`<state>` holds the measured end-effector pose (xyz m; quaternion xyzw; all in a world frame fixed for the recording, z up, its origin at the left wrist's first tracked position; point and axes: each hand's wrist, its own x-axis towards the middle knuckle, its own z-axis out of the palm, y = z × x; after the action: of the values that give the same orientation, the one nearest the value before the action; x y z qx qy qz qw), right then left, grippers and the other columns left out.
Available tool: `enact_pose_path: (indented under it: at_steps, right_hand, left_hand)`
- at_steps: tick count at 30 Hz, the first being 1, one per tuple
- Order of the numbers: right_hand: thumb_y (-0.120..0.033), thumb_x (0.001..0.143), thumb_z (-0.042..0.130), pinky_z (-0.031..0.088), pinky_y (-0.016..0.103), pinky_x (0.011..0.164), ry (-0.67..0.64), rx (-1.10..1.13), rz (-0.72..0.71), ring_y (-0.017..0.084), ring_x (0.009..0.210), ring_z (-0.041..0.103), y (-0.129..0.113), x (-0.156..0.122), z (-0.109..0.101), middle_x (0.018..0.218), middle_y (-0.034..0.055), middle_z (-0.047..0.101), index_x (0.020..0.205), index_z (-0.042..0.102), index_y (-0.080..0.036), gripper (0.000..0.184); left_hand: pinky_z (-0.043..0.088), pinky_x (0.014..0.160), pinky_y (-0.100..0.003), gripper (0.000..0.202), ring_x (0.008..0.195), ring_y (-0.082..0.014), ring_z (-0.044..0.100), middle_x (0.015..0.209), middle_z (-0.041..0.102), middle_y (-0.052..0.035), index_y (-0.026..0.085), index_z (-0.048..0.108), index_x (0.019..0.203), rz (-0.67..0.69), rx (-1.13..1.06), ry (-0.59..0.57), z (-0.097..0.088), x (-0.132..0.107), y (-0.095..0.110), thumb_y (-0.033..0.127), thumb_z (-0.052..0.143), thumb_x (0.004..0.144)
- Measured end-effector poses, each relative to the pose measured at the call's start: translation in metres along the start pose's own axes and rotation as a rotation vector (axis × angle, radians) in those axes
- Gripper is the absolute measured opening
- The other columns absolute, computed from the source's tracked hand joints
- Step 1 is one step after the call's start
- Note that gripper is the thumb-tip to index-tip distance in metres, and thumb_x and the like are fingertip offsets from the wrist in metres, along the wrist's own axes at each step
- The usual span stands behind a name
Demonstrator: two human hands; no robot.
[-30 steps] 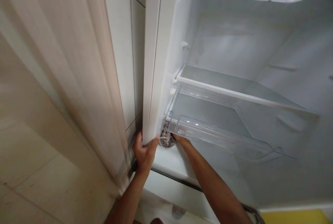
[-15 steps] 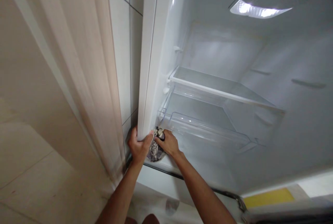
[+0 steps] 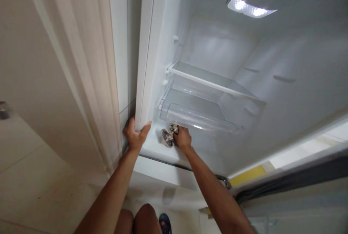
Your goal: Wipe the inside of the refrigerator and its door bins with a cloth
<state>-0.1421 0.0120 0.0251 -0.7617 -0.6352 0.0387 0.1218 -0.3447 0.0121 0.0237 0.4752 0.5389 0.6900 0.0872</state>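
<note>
The right hand (image 3: pixel 183 138) is closed around a crumpled grey-brown and white patterned cloth (image 3: pixel 166 137), gathering one side of it under the fingers while the looser side spreads out to the left; its fingertips are partly hidden in the folds. The cloth rests on the smooth white floor (image 3: pixel 159 150) of an open refrigerator, close to the front left corner and below the front of a clear plastic drawer (image 3: pixel 201 118).

The left hand (image 3: pixel 136 137) holds no loose object. It clasps the upright front edge of the white refrigerator side wall (image 3: pixel 143 63) near its lower end, thumb on the inner face and fingers wrapped to the outside.

Above the drawer, a glass shelf with a white front edge (image 3: pixel 217 86) sits in place, and a lit white lamp (image 3: pixel 251 7) shines higher up. A dark narrow strip (image 3: pixel 168 163) runs along the floor's front edge.

As far as can be judged, the work is underway: the cloth is down and in use at the left corner. The floor's right side lies apart from it; how much the cloth has already covered cannot be told.
</note>
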Motion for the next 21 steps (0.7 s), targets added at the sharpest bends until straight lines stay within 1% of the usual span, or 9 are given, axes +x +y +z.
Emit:
enact_pose_path:
  at_steps: [2, 6, 8, 10, 13, 16, 19, 21]
  right_hand:
    - [-0.034, 0.095, 0.056, 0.051, 0.031, 0.091, 0.02, -0.055, 0.122, 0.023, 0.12, 0.061, 0.027, -0.002, -0.007, 0.133, 0.0079, 0.066, 0.132, 0.06, -0.027, 0.038]
    - [-0.023, 0.099, 0.044, 0.052, 0.036, 0.092, 0.063, -0.141, 0.33, 0.027, 0.122, 0.062, 0.081, -0.009, -0.022, 0.13, 0.0172, 0.065, 0.134, 0.06, -0.018, 0.039]
    - [-0.019, 0.1, 0.035, 0.053, 0.037, 0.092, 0.086, -0.179, 0.415, 0.028, 0.121, 0.063, 0.103, -0.015, -0.029, 0.129, 0.0211, 0.065, 0.133, 0.06, -0.014, 0.042]
    - [-0.016, 0.101, 0.027, 0.053, 0.036, 0.091, 0.102, -0.208, 0.476, 0.028, 0.118, 0.065, 0.12, -0.021, -0.033, 0.126, 0.0239, 0.066, 0.131, 0.061, -0.01, 0.046]
    - [-0.017, 0.101, 0.026, 0.053, 0.034, 0.089, 0.091, -0.229, 0.525, 0.027, 0.112, 0.069, 0.135, -0.026, -0.038, 0.118, 0.0242, 0.07, 0.131, 0.062, -0.007, 0.047]
    - [-0.018, 0.1, 0.031, 0.054, 0.033, 0.085, 0.042, -0.23, 0.53, 0.026, 0.107, 0.072, 0.142, -0.02, -0.042, 0.116, 0.0215, 0.072, 0.129, 0.066, -0.01, 0.045]
    - [-0.023, 0.098, 0.043, 0.053, 0.031, 0.085, -0.025, -0.23, 0.495, 0.025, 0.106, 0.073, 0.146, -0.008, -0.048, 0.115, 0.0169, 0.075, 0.119, 0.074, -0.018, 0.038]
    - [-0.028, 0.095, 0.052, 0.053, 0.031, 0.084, -0.06, -0.241, 0.482, 0.026, 0.104, 0.073, 0.149, 0.002, -0.051, 0.112, 0.0159, 0.076, 0.111, 0.078, -0.02, 0.032]
  left_hand:
    - [0.045, 0.068, -0.029, 0.044, 0.068, -0.016, 0.056, 0.075, 0.062, -0.0024, 0.014, 0.067, 0.092, -0.005, 0.004, -0.011, 0.0, 0.0, 0.001, 0.052, 0.074, 0.072]
    - [0.046, 0.07, -0.03, 0.047, 0.071, -0.0174, 0.059, 0.077, 0.064, -0.0036, 0.013, 0.07, 0.098, 0.0, -0.021, -0.043, -0.002, -0.001, 0.004, 0.052, 0.074, 0.073]
    - [0.047, 0.071, -0.03, 0.048, 0.072, -0.0183, 0.061, 0.079, 0.066, -0.0049, 0.012, 0.071, 0.1, 0.006, -0.037, -0.055, -0.003, -0.001, 0.006, 0.052, 0.075, 0.074]
    - [0.048, 0.072, -0.03, 0.049, 0.074, -0.0195, 0.062, 0.08, 0.067, -0.006, 0.012, 0.071, 0.101, 0.008, -0.046, -0.065, -0.004, -0.001, 0.007, 0.052, 0.076, 0.074]
    - [0.05, 0.074, -0.031, 0.049, 0.077, -0.0212, 0.065, 0.081, 0.068, -0.007, 0.013, 0.071, 0.101, 0.004, -0.044, -0.079, -0.006, -0.001, 0.009, 0.053, 0.075, 0.074]
    - [0.051, 0.075, -0.032, 0.05, 0.079, -0.0232, 0.067, 0.085, 0.071, -0.0083, 0.015, 0.07, 0.103, 0.004, -0.033, -0.094, -0.008, -0.001, 0.011, 0.056, 0.072, 0.075]
    - [0.052, 0.076, -0.033, 0.051, 0.081, -0.0251, 0.069, 0.088, 0.074, -0.0091, 0.017, 0.07, 0.106, 0.02, -0.021, -0.102, -0.01, -0.001, 0.01, 0.058, 0.071, 0.076]
    - [0.053, 0.077, -0.034, 0.052, 0.082, -0.0257, 0.07, 0.089, 0.074, -0.0095, 0.017, 0.07, 0.108, 0.029, -0.016, -0.105, -0.009, -0.002, 0.008, 0.058, 0.071, 0.077]
